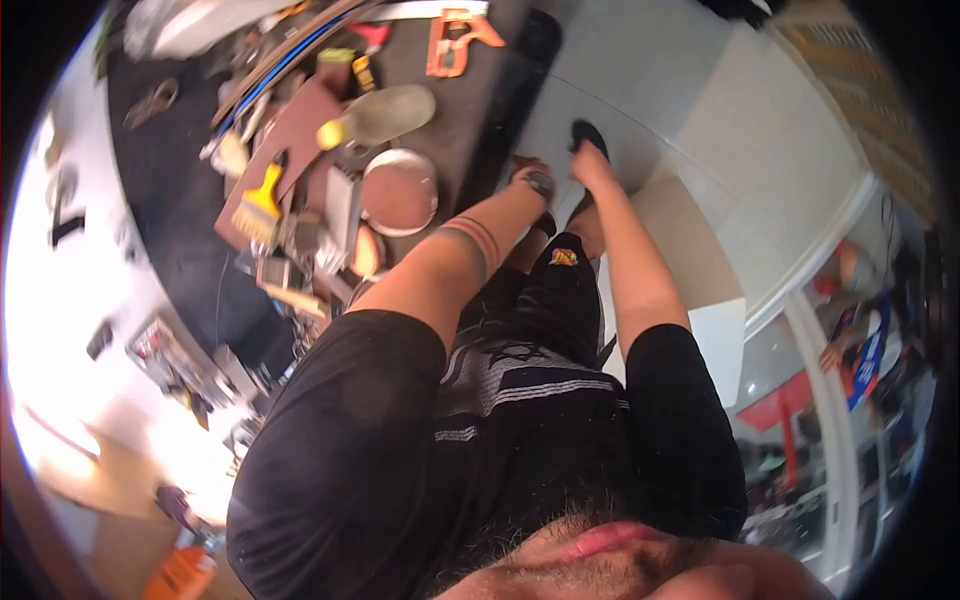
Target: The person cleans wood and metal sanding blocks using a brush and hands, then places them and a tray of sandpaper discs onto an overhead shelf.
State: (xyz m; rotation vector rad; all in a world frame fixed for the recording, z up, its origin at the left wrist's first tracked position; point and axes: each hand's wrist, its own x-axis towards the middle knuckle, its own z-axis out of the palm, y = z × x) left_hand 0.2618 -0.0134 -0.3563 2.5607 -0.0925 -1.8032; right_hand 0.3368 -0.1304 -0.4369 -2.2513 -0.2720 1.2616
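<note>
Head view: the left hand is just beside the table's right edge, its grip unclear; the right hand meets a black thing beyond that edge, whether gripped I cannot tell. A bottle, disc and orange tool lie near the edge.

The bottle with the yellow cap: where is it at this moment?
In the head view, the bottle is at the upper left, on the workbench, just above the round brownish disc in the picture.
</note>
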